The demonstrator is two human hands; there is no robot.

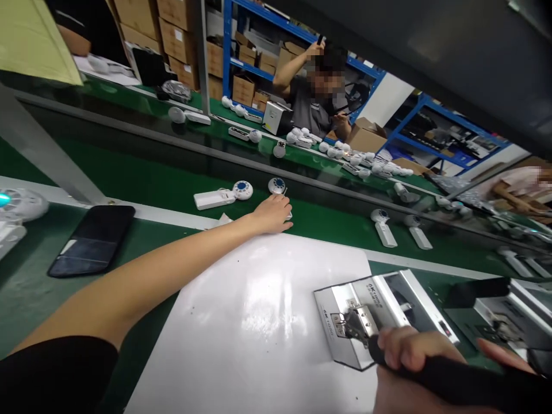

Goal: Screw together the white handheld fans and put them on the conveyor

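Observation:
My left hand [273,215] reaches far across the white work surface [241,322] onto the green belt [328,221]. Its fingers close over a white handheld fan [276,185], whose round, blue-centred head shows beyond them while most of the handle is hidden. A similar fan [215,198] lies just left of it. In the lower right, my right hand [414,356] wraps round a black electric screwdriver [448,376]. The driver's front end is at the metal mechanism of a silver screw feeder [357,305]; its exact tip is hard to make out.
A black phone [92,240] and a partly cut-off white device [21,207] lie at left. More fans [383,228] rest along the belt. A second silver feeder [500,316] stands at right. Across the line sits a co-worker [317,98], beyond a metal rail [207,152].

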